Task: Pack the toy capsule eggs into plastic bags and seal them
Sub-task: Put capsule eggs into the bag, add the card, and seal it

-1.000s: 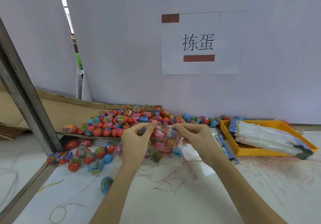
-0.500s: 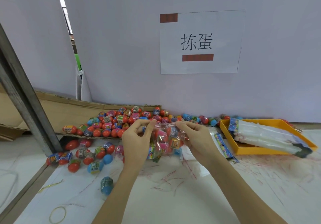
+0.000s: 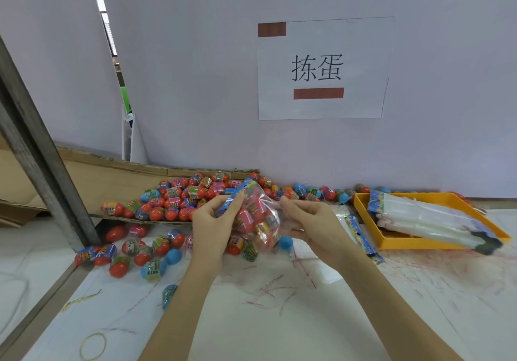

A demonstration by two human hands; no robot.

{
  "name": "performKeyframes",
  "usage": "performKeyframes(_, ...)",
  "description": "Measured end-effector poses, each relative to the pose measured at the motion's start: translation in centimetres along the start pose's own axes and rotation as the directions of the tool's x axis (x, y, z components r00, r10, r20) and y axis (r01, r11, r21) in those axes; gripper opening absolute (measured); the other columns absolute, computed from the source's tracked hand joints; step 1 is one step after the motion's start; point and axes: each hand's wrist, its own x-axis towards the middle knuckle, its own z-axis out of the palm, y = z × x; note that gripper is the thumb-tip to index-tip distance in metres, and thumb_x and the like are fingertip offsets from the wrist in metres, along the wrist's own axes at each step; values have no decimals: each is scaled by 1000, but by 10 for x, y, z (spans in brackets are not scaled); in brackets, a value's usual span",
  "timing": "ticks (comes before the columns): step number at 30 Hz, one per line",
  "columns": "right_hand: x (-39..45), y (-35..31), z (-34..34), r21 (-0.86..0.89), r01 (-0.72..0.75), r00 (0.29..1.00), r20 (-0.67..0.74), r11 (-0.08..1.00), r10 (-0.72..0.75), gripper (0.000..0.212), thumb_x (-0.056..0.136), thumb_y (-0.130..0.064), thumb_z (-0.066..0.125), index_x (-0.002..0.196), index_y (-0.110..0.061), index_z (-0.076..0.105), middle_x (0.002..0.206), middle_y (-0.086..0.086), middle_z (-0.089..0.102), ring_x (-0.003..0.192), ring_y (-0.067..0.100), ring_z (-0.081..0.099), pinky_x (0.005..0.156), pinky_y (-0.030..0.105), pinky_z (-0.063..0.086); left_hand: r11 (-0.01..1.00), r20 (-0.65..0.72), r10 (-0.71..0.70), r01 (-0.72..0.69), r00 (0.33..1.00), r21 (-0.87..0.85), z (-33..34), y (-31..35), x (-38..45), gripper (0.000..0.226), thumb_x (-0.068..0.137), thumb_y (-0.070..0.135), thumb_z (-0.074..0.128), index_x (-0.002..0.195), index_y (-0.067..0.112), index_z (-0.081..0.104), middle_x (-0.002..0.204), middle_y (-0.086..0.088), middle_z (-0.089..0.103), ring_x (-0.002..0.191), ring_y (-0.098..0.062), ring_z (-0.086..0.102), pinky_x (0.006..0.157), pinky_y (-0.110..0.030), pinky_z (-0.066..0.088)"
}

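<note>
Up above the white tabletop, both bare hands hold a clear plastic bag filled with pink, gold and red capsule eggs. The left hand pinches the bag's blue printed header strip, whose lettering is too small to read; the right hand grips the bag's crumpled other side. Behind them lies a heap of red, blue and pink plastic capsule eggs with barcode wrappers, partly on flattened brown cardboard. A white paper sign on the wall reads 拣蛋 between two brown bars. Off to the right, an orange plastic tray holds a bundle of empty clear bags.
</note>
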Motion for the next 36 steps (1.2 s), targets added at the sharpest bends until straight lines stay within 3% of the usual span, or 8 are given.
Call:
performKeyframes(4, 0, 2, -2, -59, 20, 999, -38, 998, -22, 22, 85, -33, 74, 93, -16, 84, 97, 14, 80, 88, 30, 78, 70, 29, 63, 961, -73, 168, -147, 983, 233, -5, 1, 3, 20, 94, 36, 75, 109, 24, 81, 92, 11, 79, 93, -12, 75, 80, -33, 63)
performKeyframes(8, 2, -2, -12, -89, 91, 994, -48, 992, -95, 27, 96, -36, 65, 97, -15, 82, 99, 12, 80, 92, 30, 78, 71, 28, 63, 948, -156, 259, -220, 953, 231, -17, 3, 7, 11, 93, 34, 77, 102, 29, 80, 82, 13, 78, 80, -13, 74, 73, -38, 63)
performKeyframes(13, 2, 1, -2, -194, 23, 998, 69, 981, -9, 41, 93, -55, 64, 106, -20, 80, 98, 10, 79, 90, 26, 77, 74, 28, 62, 949, -114, 246, -215, 962, 231, -10, 4, 2, 16, 91, 37, 77, 105, 30, 79, 81, 19, 77, 75, -9, 74, 64, -31, 62)
performKeyframes(21, 5, 5, 1, -328, 104, 994, 4, 939, -108, 14, 94, -26, 73, 92, -13, 78, 86, 3, 78, 78, 14, 72, 70, 21, 58, 981, -93, 147, -133, 985, 142, -1, 5, -1, 8, 93, 38, 74, 101, 37, 77, 93, 12, 80, 93, -10, 76, 83, -45, 65)
performKeyframes(24, 5, 4, 1, -340, 142, 987, -26, 929, -161, 13, 95, -26, 71, 95, -14, 77, 86, 1, 77, 77, 12, 71, 68, 19, 56, 994, -92, 73, -64, 993, 89, 2, 4, -2, 15, 99, 35, 70, 103, 24, 79, 95, 4, 79, 98, -20, 74, 89, -49, 62)
performKeyframes(30, -2, 0, -6, -395, 168, 982, 151, 903, -117, 19, 101, -25, 64, 93, -22, 81, 80, -3, 75, 68, 7, 64, 64, 16, 52, 990, 156, -133, 123, 979, 73, -1, 10, -4, 43, 92, 59, 65, 95, 19, 80, 92, -8, 78, 89, -30, 73, 81, -36, 59)
performKeyframes(33, 1, 1, -4, -319, 122, 992, 71, 940, -104, 18, 100, -28, 64, 104, -22, 81, 94, 0, 79, 83, 12, 72, 72, 23, 57, 993, 139, -97, 87, 986, 76, 0, 10, -5, 30, 90, 51, 72, 86, 23, 80, 89, -12, 78, 89, -37, 74, 84, -47, 63)
performKeyframes(36, 3, 0, -5, -144, 19, 1000, 26, 989, -15, 22, 96, -27, 67, 111, -15, 79, 102, 5, 79, 90, 16, 75, 76, 25, 59, 998, 69, 22, -26, 997, 61, -1, 11, -5, 26, 85, 54, 68, 87, 32, 79, 78, -2, 76, 71, -15, 72, 65, -26, 61)
